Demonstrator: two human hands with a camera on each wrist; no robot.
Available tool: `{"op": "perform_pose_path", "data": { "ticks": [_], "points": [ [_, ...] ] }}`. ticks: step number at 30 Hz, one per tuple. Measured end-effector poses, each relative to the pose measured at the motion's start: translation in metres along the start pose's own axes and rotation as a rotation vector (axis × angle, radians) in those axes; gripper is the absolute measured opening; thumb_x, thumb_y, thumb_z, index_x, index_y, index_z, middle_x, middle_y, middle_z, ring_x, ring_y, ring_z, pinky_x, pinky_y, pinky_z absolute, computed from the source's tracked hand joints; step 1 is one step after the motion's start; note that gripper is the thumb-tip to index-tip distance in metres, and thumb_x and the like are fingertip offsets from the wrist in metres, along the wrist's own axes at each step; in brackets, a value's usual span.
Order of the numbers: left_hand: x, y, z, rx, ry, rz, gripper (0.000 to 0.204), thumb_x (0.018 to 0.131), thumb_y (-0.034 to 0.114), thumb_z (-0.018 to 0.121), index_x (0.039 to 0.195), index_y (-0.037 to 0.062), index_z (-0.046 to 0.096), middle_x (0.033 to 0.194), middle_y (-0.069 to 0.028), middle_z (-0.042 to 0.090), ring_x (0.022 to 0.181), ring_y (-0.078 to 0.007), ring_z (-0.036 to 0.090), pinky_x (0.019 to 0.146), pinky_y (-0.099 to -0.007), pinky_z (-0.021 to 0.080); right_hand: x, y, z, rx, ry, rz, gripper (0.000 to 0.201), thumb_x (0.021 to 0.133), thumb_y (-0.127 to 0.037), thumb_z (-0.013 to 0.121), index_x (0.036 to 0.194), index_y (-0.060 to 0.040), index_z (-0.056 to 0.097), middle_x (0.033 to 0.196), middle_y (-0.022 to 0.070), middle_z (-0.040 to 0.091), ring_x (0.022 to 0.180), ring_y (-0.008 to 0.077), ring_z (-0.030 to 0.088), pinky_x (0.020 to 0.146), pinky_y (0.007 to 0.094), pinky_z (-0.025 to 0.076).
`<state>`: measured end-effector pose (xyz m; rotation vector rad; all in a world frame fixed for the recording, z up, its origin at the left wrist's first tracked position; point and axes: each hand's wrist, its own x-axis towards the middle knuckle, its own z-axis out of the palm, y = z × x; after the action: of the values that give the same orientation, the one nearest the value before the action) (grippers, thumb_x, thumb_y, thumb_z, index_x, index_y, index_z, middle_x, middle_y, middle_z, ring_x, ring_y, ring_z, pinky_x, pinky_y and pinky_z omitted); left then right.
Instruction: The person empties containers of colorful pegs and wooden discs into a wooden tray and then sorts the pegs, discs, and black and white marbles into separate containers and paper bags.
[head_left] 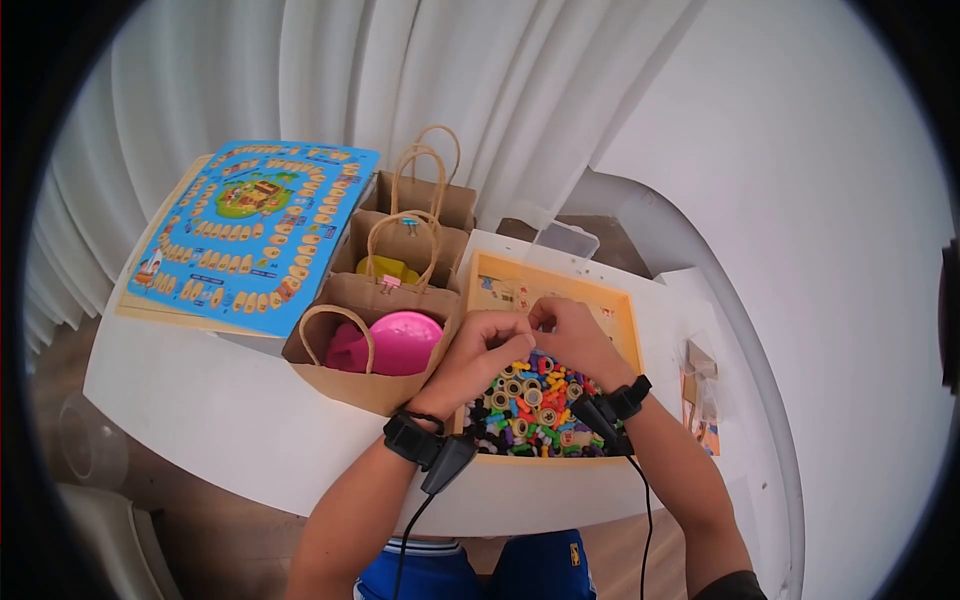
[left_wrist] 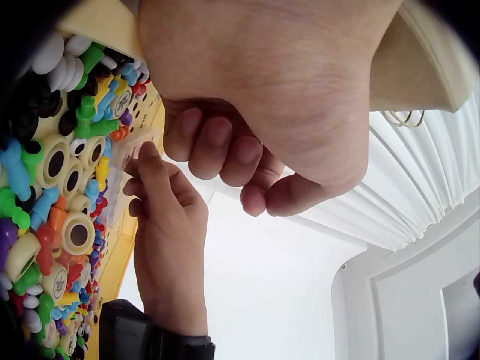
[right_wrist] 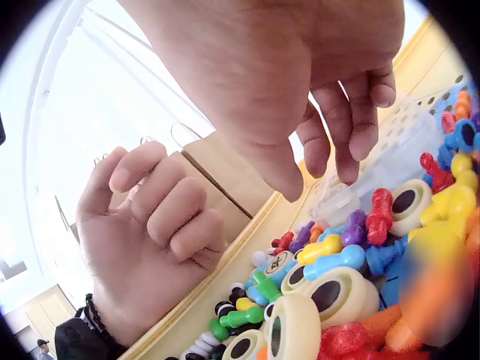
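My left hand point(head_left: 487, 352) is over the left side of a shallow wooden box point(head_left: 552, 459), its fingers curled and the thumb tip against the index fingertip. No object shows between those tips in the left wrist view. My right hand point(head_left: 578, 340) hangs beside it above the box, and in the right wrist view its fingers droop loosely with a gap to the thumb. Below both hands lies a pile of colourful pawns point(right_wrist: 336, 262) mixed with cream round game discs point(left_wrist: 78, 233). A clear plastic container point(right_wrist: 397, 161) lies in the box near my right fingertips.
Paper bags point(head_left: 340, 388) stand in a row left of the box, the nearest holding a pink dish point(head_left: 405, 343). A blue game board point(head_left: 255, 230) lies further left. Small packets point(head_left: 700, 385) are on the table's right side, with a white curtain point(head_left: 330, 80) behind.
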<state>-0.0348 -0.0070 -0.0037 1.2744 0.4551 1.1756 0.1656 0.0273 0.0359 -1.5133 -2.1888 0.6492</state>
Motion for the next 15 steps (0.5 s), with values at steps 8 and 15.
{"op": "perform_pose_path", "data": {
  "ticks": [8,15],
  "points": [
    [0.000,0.001,-0.002,0.001,-0.023,0.008,0.019,0.098,0.015,0.064,0.084,0.0025,0.064,0.077,0.0055,0.056,0.074,-0.0026,0.049,0.066,-0.0228,0.038,-0.046,-0.026,-0.017,-0.045,-0.174,-0.175,0.022,0.087,-0.018,0.080,0.096,-0.0017,0.069,0.087,0.0128,0.072,0.077,0.0264,0.070,0.071,0.0370,0.055],
    [0.001,-0.001,-0.001,-0.004,0.010,0.019,0.014,0.094,0.008,0.063,0.082,0.0008,0.062,0.074,0.0050,0.058,0.071,-0.0015,0.051,0.062,-0.0224,0.038,-0.063,-0.018,-0.001,-0.114,-0.177,-0.186,0.033,0.085,-0.017,0.083,0.110,-0.0021,0.068,0.094,0.0137,0.067,0.078,0.0257,0.067,0.073,0.0383,0.055]
  ]
}}
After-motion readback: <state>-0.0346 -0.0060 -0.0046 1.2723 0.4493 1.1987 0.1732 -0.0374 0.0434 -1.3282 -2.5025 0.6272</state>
